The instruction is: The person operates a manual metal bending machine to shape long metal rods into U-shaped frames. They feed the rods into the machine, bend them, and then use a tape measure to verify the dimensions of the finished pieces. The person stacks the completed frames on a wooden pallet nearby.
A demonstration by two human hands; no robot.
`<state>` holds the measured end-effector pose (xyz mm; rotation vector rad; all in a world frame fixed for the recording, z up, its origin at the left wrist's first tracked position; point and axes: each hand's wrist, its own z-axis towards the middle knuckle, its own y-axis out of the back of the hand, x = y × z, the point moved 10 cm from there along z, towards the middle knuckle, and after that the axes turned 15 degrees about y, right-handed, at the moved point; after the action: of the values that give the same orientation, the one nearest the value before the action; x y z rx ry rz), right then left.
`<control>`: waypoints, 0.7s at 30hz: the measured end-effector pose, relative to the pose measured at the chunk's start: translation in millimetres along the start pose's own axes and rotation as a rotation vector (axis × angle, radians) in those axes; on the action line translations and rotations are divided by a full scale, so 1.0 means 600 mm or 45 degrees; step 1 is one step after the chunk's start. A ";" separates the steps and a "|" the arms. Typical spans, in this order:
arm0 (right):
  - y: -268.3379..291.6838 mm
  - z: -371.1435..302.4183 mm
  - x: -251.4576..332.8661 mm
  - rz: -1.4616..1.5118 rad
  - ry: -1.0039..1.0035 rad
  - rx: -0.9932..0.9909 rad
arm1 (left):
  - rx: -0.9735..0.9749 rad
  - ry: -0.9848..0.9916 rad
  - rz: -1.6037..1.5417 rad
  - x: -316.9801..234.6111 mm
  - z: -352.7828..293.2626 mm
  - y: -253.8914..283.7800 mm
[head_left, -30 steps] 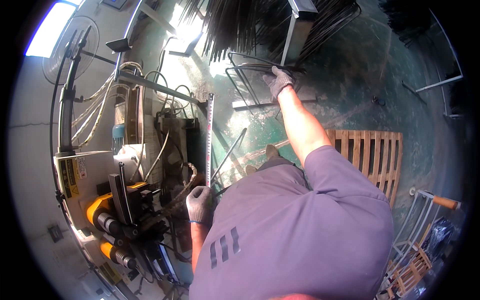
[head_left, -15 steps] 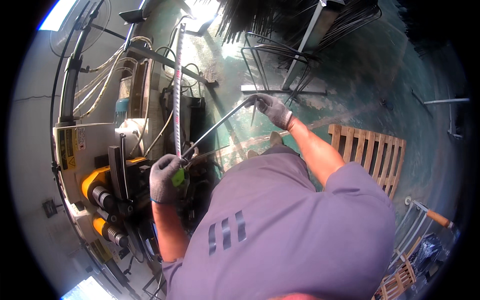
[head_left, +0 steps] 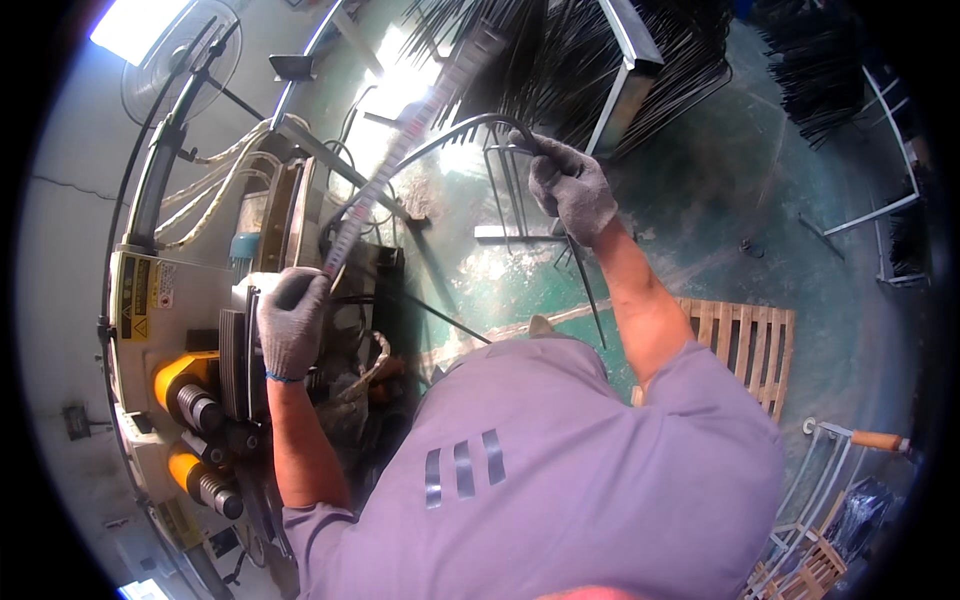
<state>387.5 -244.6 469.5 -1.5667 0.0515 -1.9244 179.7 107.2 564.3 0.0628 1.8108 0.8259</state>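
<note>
Left hand: gloved left hand (head_left: pixel 293 318) clenched around the lower end of the tape measure (head_left: pixel 408 140), beside the machine.
Right hand: gloved right hand (head_left: pixel 575 190) grasping the bent rod (head_left: pixel 465 126) near its curve, ahead of the body.
Tape measure: blade out, slanting up and right from left hand; far end overlaps rods in view.
Bent rod: dark, between the hands, arcing down-left to cross the blade in view; can't tell if touching.
Thin rod: one leg (head_left: pixel 588 290) slanting down below right hand; can't tell if same piece.
Machine edge: white panel (head_left: pixel 210 300) left of left hand, tight on that side.
Stand edge: metal post (head_left: pixel 615 112) just beyond right hand.
Room to move: green floor (head_left: pixel 690 220) stretches right of right hand, up to the pallet (head_left: pixel 740 307).
Counts: two gloves, one tape, two yellow housings (head_left: pixel 185 375), one fan (head_left: pixel 185 65), two wooden pallets, second small at lower right, one cart handle (head_left: pixel 880 440).
Rod piles: two, behind stand and upper right; rods too many to count.
</note>
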 end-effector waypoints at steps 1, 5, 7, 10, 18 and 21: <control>0.002 0.004 0.012 -0.018 0.032 -0.005 | 0.078 0.038 -0.051 0.013 0.003 -0.016; 0.011 0.012 0.055 0.009 0.021 -0.117 | 0.144 -0.201 0.126 -0.010 0.005 -0.077; 0.018 0.011 0.079 -0.021 0.073 -0.111 | 0.134 -0.288 0.144 -0.036 0.010 -0.085; 0.016 0.013 0.129 -0.017 0.138 -0.120 | 0.087 -0.367 0.137 -0.052 0.031 -0.082; 0.001 0.020 0.256 -0.185 0.290 -0.042 | -0.025 -0.606 0.333 -0.117 0.071 -0.068; 0.004 0.017 0.277 -0.286 0.303 -0.052 | -0.012 -0.671 0.239 -0.147 0.070 -0.066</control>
<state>384.8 -325.9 615.0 -1.4111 0.0164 -2.2925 264.6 61.2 606.8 0.4123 1.3148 0.8534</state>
